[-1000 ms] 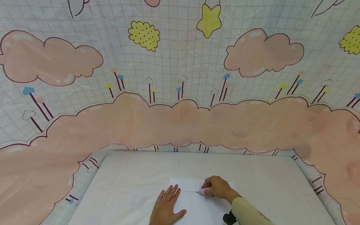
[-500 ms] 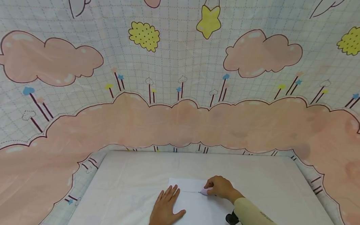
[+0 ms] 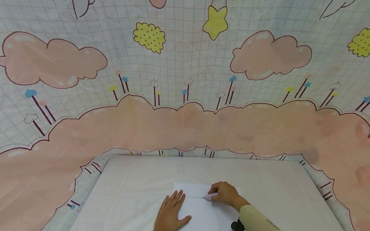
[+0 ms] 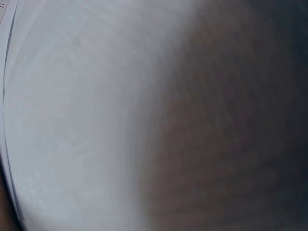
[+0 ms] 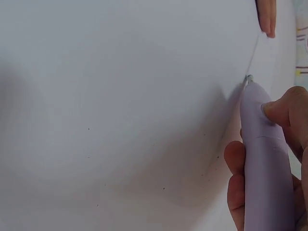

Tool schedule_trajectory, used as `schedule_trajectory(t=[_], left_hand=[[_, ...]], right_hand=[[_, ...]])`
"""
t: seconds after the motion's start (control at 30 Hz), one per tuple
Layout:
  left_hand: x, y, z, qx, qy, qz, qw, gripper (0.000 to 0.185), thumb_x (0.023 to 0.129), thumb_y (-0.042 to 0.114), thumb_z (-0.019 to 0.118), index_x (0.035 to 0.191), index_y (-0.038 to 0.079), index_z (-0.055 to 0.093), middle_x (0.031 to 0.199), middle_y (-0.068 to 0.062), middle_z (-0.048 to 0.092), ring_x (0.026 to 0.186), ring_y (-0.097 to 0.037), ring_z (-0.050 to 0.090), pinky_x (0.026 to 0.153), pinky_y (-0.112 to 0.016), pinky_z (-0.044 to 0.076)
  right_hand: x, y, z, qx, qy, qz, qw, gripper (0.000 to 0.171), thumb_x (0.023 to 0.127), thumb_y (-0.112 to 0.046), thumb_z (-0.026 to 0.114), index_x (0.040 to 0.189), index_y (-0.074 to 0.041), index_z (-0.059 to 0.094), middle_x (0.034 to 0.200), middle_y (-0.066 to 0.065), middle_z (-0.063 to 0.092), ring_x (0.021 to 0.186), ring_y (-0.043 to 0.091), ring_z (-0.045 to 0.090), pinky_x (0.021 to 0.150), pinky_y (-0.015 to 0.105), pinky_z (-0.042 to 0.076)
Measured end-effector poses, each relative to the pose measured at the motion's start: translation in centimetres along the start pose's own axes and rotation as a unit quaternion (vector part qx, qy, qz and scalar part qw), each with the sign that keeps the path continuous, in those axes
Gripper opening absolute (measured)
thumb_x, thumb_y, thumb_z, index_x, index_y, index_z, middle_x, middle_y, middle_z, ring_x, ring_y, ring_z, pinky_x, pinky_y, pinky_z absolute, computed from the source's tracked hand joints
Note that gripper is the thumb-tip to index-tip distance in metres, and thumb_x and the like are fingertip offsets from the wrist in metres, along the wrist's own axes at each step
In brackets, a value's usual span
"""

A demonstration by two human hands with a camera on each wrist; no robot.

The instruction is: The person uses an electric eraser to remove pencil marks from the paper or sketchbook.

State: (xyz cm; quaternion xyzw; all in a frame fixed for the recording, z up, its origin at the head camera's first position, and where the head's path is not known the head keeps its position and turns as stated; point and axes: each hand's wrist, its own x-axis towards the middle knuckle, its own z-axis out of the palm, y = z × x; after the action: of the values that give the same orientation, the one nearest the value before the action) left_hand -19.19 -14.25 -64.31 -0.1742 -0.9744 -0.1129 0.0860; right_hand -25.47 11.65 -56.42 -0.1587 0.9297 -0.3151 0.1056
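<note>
Up close, smooth lilac pen (image 5: 265,159), tip on white paper (image 5: 120,106)

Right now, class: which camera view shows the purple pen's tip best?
The right wrist view: the purple pen fills the frame, its tip on the paper. The head view shows it tiny in the right hand; the left wrist view misses it.

Head view: bright, even, diffuse lighting; strong wide-angle bowing toward the frame edges. Left wrist view: fully out of focus, pale at left, dark shadow at right. Right wrist view: soft shadows on the sheet (image 5: 120,96); near fingers (image 5: 288,110) blurred.
</note>
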Motion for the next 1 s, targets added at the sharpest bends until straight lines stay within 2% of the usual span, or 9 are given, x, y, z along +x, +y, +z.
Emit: schedule_trajectory(t=[0.17,0.4,0.57,0.73,0.9,1.0], left_hand=[[-0.01,0.02,0.0,-0.001,-0.006,0.001,1.0,0.086,0.085,0.075,0.048,0.148,0.017,0.047,0.158,0.003,0.037,0.147,-0.022,0.032,0.118,-0.047,0.027],[-0.1,0.15,-0.1,0.002,0.0,0.006,1.0,0.085,0.085,0.075,0.048,0.148,0.017,0.047,0.157,0.003,0.038,0.146,-0.022,0.033,0.118,-0.047,0.028],[-0.1,0.23,-0.15,0.001,0.008,0.009,0.9999,0.085,0.085,0.075,0.048,0.147,0.017,0.048,0.157,0.003,0.038,0.146,-0.022,0.033,0.118,-0.047,0.028],[-0.03,0.21,-0.21,-0.001,0.001,0.007,1.0,0.085,0.085,0.075,0.048,0.148,0.017,0.047,0.157,0.002,0.038,0.146,-0.022,0.032,0.118,-0.047,0.027],[0.07,0.09,-0.2,-0.001,-0.011,0.001,0.9999,0.086,0.085,0.075,0.048,0.148,0.017,0.046,0.158,0.002,0.037,0.147,-0.023,0.031,0.119,-0.048,0.026],[0.04,0.0,-0.16,0.0,-0.005,0.003,1.0,0.085,0.085,0.075,0.048,0.147,0.017,0.047,0.157,0.002,0.038,0.146,-0.023,0.032,0.118,-0.048,0.027]], right_hand=[[0.11,0.23,0.24,0.006,0.004,0.005,1.0,0.01,0.079,-0.017,0.081,0.086,-0.019,0.074,0.088,-0.006,0.067,0.082,0.012,0.057,0.073,0.036,0.05],[0.19,0.53,0.59,0.007,0.002,0.005,1.0,0.009,0.08,-0.018,0.081,0.086,-0.02,0.074,0.088,-0.008,0.067,0.081,0.01,0.056,0.069,0.031,0.048],[0.12,0.43,0.62,0.002,0.005,-0.011,1.0,0.009,0.08,-0.016,0.08,0.087,-0.018,0.075,0.088,-0.007,0.068,0.082,0.012,0.058,0.072,0.035,0.051],[0.21,0.2,0.64,-0.004,0.004,-0.019,1.0,0.008,0.081,-0.017,0.08,0.087,-0.018,0.075,0.089,-0.008,0.069,0.084,0.012,0.059,0.077,0.038,0.052],[0.09,0.23,0.47,-0.004,0.007,-0.012,1.0,0.009,0.08,-0.019,0.081,0.086,-0.018,0.074,0.089,-0.007,0.07,0.085,0.013,0.06,0.078,0.04,0.052],[-0.05,0.43,0.26,-0.002,0.009,-0.004,1.0,0.009,0.079,-0.018,0.081,0.086,-0.017,0.074,0.09,-0.006,0.07,0.087,0.016,0.061,0.078,0.041,0.052]])
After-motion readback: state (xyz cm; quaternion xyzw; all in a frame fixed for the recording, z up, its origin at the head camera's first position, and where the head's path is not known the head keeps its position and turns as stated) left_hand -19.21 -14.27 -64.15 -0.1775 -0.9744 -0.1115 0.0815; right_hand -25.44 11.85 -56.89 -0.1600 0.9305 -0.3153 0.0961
